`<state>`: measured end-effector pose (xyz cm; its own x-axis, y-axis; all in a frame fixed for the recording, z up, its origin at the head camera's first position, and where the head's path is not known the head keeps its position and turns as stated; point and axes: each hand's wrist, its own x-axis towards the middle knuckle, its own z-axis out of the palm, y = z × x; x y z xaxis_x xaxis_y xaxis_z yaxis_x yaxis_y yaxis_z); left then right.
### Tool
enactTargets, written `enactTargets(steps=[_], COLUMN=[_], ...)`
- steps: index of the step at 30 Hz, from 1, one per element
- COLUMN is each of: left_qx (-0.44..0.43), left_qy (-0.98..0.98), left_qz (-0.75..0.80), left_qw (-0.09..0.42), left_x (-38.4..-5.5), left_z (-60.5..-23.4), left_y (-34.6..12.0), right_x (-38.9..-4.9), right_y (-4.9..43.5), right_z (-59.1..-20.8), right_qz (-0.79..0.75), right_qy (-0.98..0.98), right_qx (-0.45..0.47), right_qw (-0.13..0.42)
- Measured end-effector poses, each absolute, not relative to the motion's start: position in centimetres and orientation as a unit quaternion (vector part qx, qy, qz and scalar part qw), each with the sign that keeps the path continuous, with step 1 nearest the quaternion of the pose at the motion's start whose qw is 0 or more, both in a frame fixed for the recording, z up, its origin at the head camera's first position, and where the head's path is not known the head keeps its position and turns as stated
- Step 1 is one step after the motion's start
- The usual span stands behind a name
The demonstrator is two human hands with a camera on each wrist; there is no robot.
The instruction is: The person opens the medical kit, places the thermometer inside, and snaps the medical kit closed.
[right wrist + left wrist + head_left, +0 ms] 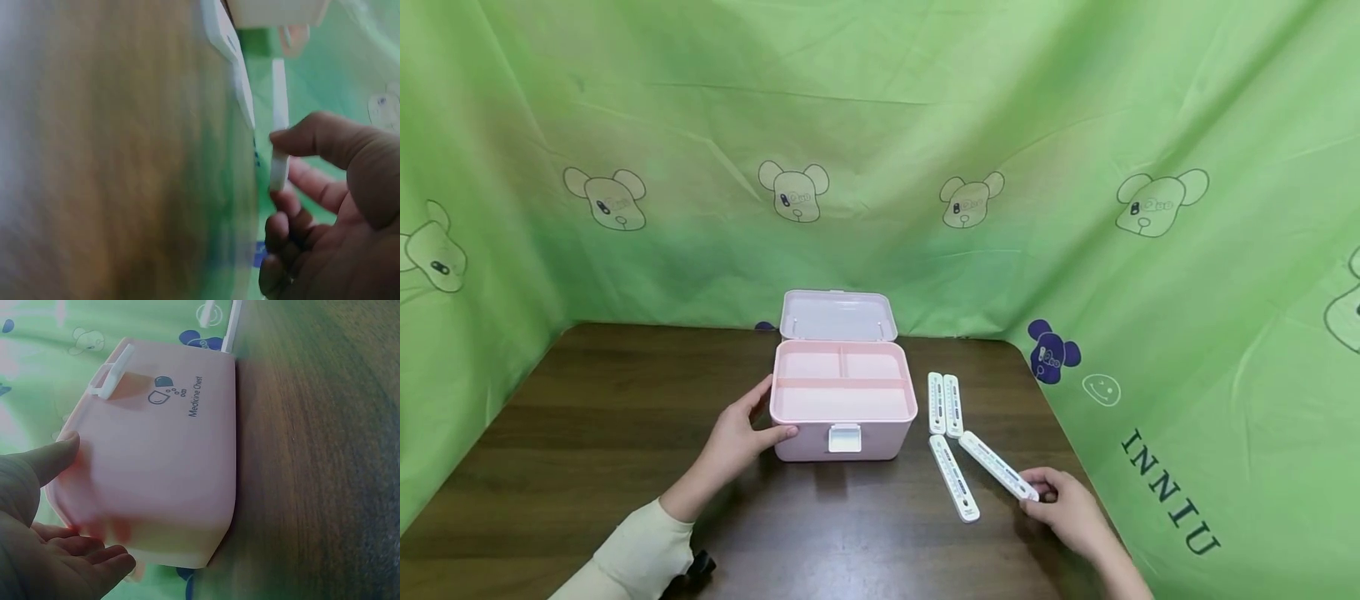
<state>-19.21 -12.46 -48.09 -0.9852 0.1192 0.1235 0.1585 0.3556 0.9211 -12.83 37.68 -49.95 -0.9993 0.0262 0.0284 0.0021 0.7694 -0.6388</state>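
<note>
A pink medicine box [844, 440] printed "Medicine Chest" stands on the table with its lid [838, 317] tipped back and its divided top tray [841, 403] showing. My left hand [735, 435] holds the box at its front left corner, thumb on the front by the rim and fingers along the left side. On the right, my right hand [1063, 506] pinches the near end of a white wall thermometer [998, 465] between thumb and fingers. In the right wrist view that thermometer [280, 100] appears edge-on, raised off the tabletop.
Two more thermometers [936, 403] lie side by side to the right of the box. Another thermometer [954, 478] lies slanted nearer the front. A green curtain [880, 108] with bear prints hangs behind the dark wooden table [625, 400] and along its sides.
</note>
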Motion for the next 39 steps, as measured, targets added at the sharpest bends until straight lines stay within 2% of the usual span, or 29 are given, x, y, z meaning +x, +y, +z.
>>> enactTargets(steps=[11,25,39], left_qx=[-0.081,-0.088,-0.092], left_qy=[-0.823,-0.823,-0.821], left_qz=[-0.561,-0.562,-0.563], left_qw=[0.014,0.013,0.013], left_x=[-19.2,-19.0,-18.9], left_z=[-48.0,-48.0,-47.7], left_y=[-12.6,-12.6,-12.6], right_x=[-15.8,-20.5,-25.2], right_y=[39.5,37.0,32.3], right_z=[-45.9,-38.7,-33.4], right_qz=[0.367,0.308,0.243], right_qy=[-0.924,-0.935,-0.942], right_qx=[0.088,0.162,0.231], right_qw=[0.056,0.069,0.024])
